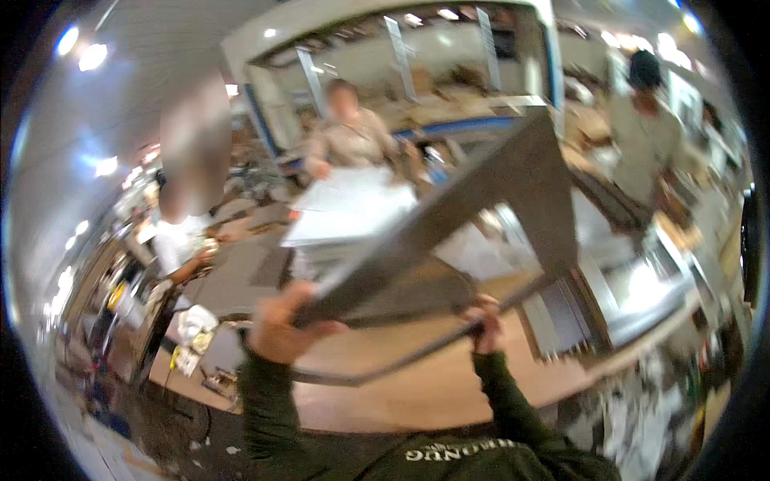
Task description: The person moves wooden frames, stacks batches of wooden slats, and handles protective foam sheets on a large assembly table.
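Observation:
A large dark brown frame-like piece (433, 212), flat-sided with a wide opening through it, is held up tilted over the table in front of me. My left hand (282, 325) grips its near left corner, thumb stretched along the lower side. Farther right, my right hand (484, 323) has its fingers closed round the thin lower bar of the same piece. Motion blurs the piece, and its material cannot be made out. Through and behind it, a dark flat piece (401, 301) lies on the table.
The light wooden table (433, 393) spans the front. At its right lie a ribbed dark panel (561, 317) and a shiny grey tray-like thing (642, 289). White crumpled material (196, 325) sits at the left. A person across holds white sheets (353, 204); other people stand left and right.

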Demonstrator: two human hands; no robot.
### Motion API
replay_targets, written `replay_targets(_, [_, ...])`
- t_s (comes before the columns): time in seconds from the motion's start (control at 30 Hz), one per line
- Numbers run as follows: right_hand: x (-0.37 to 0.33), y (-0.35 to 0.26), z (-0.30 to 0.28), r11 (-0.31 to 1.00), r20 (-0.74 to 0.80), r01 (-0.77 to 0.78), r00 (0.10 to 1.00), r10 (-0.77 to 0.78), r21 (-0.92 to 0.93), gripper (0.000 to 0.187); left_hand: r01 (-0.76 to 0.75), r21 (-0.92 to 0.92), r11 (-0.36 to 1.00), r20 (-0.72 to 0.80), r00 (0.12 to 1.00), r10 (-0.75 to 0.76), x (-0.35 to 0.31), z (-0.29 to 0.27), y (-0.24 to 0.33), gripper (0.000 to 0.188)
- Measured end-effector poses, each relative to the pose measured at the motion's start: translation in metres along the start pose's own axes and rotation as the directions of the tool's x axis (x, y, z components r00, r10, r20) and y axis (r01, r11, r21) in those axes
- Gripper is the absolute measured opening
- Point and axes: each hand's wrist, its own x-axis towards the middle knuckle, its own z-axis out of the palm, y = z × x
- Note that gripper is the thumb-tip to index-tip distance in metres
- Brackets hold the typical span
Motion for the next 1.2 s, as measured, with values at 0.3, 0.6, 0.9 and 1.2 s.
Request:
replay_targets(0.3, [-0.069,0.002,-0.01,0.171,0.192,0.092,0.576,0.795,-0.981,0.06,-0.043,0.515,0.856,0.28,0.952,-0.121,-0.023,0.09,-0.042,0.051])
replay_targets(0.6, [-0.025,-0.029,-0.085,0.442,-0.147,-0.045,0.969,-0.2,-0.896,0.043,0.031,0.518,0.855,0.26,0.947,-0.191,-0.015,0.13,-0.024,0.049])
replay_targets(0.9, [0.042,-0.054,-0.04,0.713,0.117,0.17,0.985,-0.123,-0.68,0.076,-0.094,0.537,0.838,0.063,0.995,0.071,0.002,0.074,-0.026,0.058])
replay_targets(1.2, [0.026,-0.046,-0.072,0.681,0.013,0.087,0.994,-0.112,-0.727,0.08,-0.056,0.454,0.889,0.216,0.975,-0.049,0.015,0.11,-0.02,0.041])
